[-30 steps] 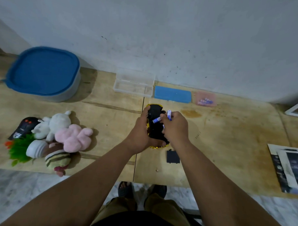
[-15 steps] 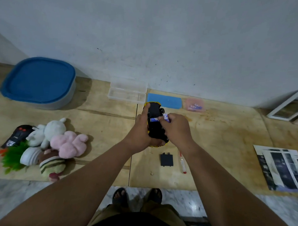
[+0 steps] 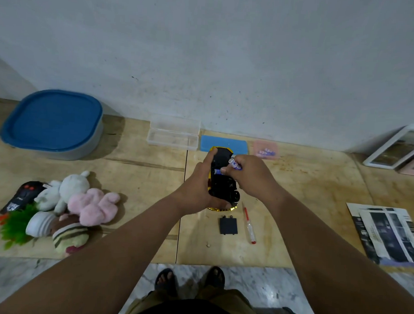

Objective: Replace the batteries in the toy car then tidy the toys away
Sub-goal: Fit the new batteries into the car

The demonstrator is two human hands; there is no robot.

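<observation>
You hold the toy car (image 3: 222,181) upside down above the wooden tabletop (image 3: 317,184), black underside facing up and the gold body showing at both ends. Your left hand (image 3: 200,187) grips the car from the left side, thumb lying along its far end. Your right hand (image 3: 252,175) pinches two blue-and-white batteries: one battery (image 3: 216,172) lies across the car's underside at the fingertips, and a second battery (image 3: 235,164) sticks up between the fingers, just above the first.

On the tabletop just in front of the car lies the black battery cover (image 3: 227,225), flat and apart from the car. Just to its right lies a small screwdriver (image 3: 249,225) with a clear handle and red tips.

Beyond the car, near the wall, a blue pad (image 3: 234,145) lies flat, with a pink packet of batteries (image 3: 266,150) to its right and an open clear plastic case (image 3: 174,134) to its left. A blue-lidded tub (image 3: 53,122) stands at the far left. Nearer on the left, a pile of plush toys (image 3: 77,206) lies beside a black remote control (image 3: 21,196). Printed papers (image 3: 386,233) lie at the right edge.
</observation>
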